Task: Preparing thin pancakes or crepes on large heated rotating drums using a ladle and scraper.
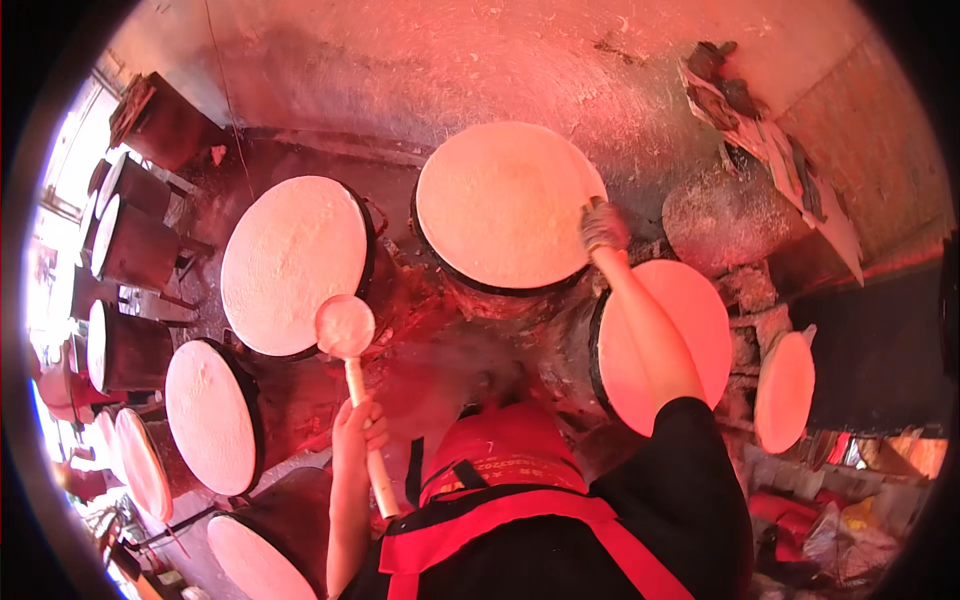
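My left hand (361, 424) is closed around the pale wooden handle of a round-headed ladle or mallet (345, 326); its head overlaps the lower edge of a round, pale-topped drum or tub (292, 262) at the left. My right hand (604, 225), in a grey glove, is at the right rim of the large round pale-topped vessel (510, 202) in the middle; whether its fingers grip the rim cannot be told. Below my right forearm lies another round pale top (664, 337), partly hidden by the arm.
More round pale-topped vessels stand at the left (212, 416) and lower left (255, 562). Stools (135, 244) are behind them. A plastered wall (450, 67) rises ahead. Cloths lie on a slanted board (780, 161) at the upper right, above a dark panel (870, 360). Haze hangs near the middle.
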{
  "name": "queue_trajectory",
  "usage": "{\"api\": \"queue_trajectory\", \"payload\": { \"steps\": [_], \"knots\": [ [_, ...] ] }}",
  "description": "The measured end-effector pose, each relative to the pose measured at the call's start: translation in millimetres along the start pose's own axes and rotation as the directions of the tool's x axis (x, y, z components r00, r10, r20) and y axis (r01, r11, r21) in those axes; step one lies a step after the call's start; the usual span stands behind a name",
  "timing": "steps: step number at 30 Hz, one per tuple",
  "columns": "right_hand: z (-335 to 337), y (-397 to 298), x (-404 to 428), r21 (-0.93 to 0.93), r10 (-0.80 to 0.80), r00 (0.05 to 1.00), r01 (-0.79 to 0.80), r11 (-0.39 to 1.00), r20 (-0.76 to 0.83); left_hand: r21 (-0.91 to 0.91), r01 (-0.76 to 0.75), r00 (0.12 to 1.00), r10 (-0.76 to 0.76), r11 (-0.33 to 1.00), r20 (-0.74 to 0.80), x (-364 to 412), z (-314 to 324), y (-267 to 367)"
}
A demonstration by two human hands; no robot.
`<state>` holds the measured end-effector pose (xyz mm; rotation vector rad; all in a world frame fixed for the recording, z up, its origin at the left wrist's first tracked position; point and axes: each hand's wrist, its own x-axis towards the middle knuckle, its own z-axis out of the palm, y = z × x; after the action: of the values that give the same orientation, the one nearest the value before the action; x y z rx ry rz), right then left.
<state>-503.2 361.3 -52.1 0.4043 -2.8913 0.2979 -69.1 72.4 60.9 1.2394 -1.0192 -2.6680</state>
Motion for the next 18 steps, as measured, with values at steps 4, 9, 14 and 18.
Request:
{"api": "queue_trajectory", "payload": {
  "steps": [4,9,14,18],
  "knots": [
    [-13,58,75,0.004,0.362,0.92,-0.366,0.93,0.15,-0.133,-0.002,1.0,-0.002,0.991,-0.027,-6,7,3],
    [7,47,150,0.021,0.277,0.928,-0.291,0.957,0.25,-0.324,-0.032,0.998,0.013,0.946,-0.06,-13,36,5],
    [51,18,215,0.254,0.06,0.906,-0.18,0.95,0.419,-0.543,-0.005,0.997,-0.04,0.84,-0.071,-16,71,9],
    [62,5,237,0.466,-0.127,0.944,-0.032,0.884,0.305,-0.589,-0.007,0.998,-0.035,0.808,-0.061,-16,85,10]
  ]
}}
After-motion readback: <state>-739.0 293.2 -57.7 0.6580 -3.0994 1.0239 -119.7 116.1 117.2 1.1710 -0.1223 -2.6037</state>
